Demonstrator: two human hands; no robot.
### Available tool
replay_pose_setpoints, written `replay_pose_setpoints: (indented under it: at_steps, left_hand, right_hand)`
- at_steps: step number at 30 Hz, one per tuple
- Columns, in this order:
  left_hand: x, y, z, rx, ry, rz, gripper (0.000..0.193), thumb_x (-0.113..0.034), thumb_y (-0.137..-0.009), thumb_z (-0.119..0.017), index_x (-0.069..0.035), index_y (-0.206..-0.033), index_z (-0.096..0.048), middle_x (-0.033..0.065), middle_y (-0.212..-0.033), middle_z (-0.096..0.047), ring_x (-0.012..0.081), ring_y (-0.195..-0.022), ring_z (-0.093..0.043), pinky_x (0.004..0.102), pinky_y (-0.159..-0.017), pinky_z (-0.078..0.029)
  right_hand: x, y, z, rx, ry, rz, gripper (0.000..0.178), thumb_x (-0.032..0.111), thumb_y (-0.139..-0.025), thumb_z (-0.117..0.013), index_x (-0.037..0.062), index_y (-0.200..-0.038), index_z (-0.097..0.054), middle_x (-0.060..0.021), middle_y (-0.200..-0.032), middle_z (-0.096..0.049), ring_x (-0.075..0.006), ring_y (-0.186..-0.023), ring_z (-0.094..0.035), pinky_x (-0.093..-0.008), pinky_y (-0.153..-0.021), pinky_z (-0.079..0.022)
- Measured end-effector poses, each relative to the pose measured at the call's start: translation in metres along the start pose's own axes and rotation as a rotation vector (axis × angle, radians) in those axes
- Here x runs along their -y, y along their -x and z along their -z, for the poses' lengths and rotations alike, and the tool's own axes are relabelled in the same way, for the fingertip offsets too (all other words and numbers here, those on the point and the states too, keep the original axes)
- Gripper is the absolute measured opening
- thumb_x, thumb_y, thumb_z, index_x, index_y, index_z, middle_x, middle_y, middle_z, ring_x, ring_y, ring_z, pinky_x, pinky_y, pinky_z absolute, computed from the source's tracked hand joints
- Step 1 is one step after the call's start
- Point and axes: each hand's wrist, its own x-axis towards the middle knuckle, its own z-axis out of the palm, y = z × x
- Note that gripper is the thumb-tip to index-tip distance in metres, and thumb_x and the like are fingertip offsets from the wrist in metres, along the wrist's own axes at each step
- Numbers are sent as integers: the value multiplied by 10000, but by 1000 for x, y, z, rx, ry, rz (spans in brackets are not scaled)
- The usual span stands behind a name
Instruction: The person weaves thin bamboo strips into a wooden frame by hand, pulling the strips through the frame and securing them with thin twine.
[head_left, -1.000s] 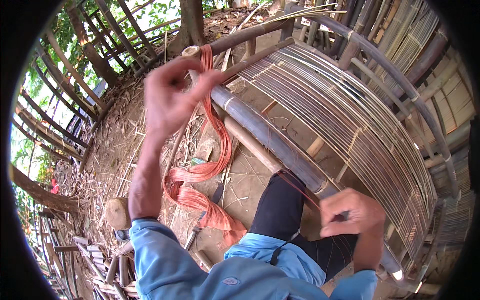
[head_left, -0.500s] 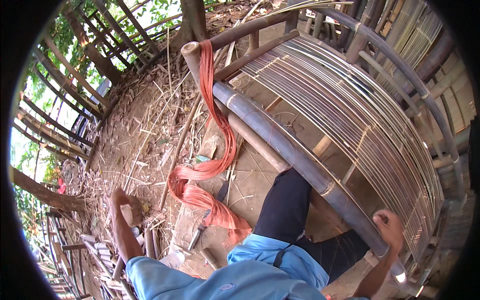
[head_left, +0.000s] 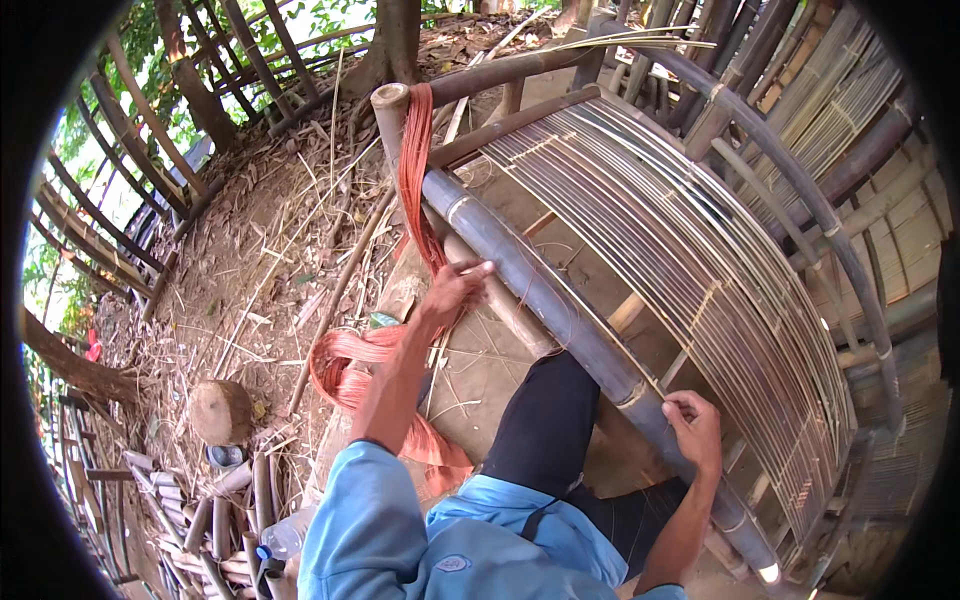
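Note:
My left hand (head_left: pixel 458 293) is at the near side of a thick dark bamboo pole (head_left: pixel 585 343), its fingers curled and the fingertips by the pole. Whatever it grips is too small to make out. Farther right along the same pole, my right hand (head_left: pixel 692 428) pinches with thumb and forefinger beside the pole's pale binding. I cannot make out what sits in that pinch. A long orange fibre bundle (head_left: pixel 412 150) hangs over a bamboo post end, passes behind my left hand and trails on the ground. Thin loose strands lie along the pole.
Beyond the pole spreads a panel of thin bamboo slats (head_left: pixel 640 215), framed by a curved bamboo rail (head_left: pixel 775 145). Left on the ground are a cut log (head_left: pixel 220 412), bamboo offcuts (head_left: pixel 225 520) and a clear plastic bottle (head_left: pixel 288 537). A bamboo fence (head_left: pixel 130 120) stands at far left.
My left hand has come from the far left, over the orange fibre, to the pole. My right hand has moved left and farther along the pole. The view has shifted slightly.

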Motion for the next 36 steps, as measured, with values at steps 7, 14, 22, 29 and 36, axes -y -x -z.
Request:
replay_pose_setpoints:
  at_steps: [7, 14, 22, 29, 36]
  left_hand:
    - [-17, 137, 215, -297, -88, 55, 215, -225, -1028, -597, -116, -852, -656, -55, -680, -516, 11, -515, -400, 179, -436, -296]
    - [10, 446, 525, -1059, -193, 51, 267, -349, -1013, -576, -114, -1011, -702, -20, -755, -570, 38, -544, -443, 196, -480, -387]
    - [63, 264, 331, -877, -1150, 377, 437, -283, -836, -787, -74, -1209, -697, 191, -1127, -720, 269, -1002, -697, 365, -824, -565]
    - [0, 25, 30, -243, -56, -86, 666, -402, -902, -768, 16, -1371, -547, 198, -1311, -624, 244, -1103, -660, 312, -743, -600]
    - [-23, 26, -36, -263, 15, -84, 563, -345, -884, -808, 21, -1245, -578, 148, -998, -691, 154, -783, -672, 270, -594, -538]
  right_hand:
    - [-40, 1, 10, -233, 14, -1, 161, 149, -934, -716, -12, -949, -713, -43, -826, -684, -105, -744, -625, -281, -699, -513]
    - [-37, -11, -13, -186, 113, -27, 297, 258, -990, -658, -36, -1001, -701, -114, -867, -697, -163, -785, -631, -329, -738, -501]
    - [-22, -17, -18, -186, 231, -19, 386, 333, -990, -642, -47, -1013, -701, -178, -882, -707, -243, -821, -670, -371, -793, -507]
    - [-31, -18, -29, -239, 223, -44, 419, 406, -972, -642, -4, -986, -726, -216, -892, -702, -358, -830, -692, -420, -758, -514]
    - [-30, -22, -36, -245, 349, -60, 468, 448, -978, -611, -6, -969, -726, -219, -863, -697, -350, -804, -684, -425, -743, -512]
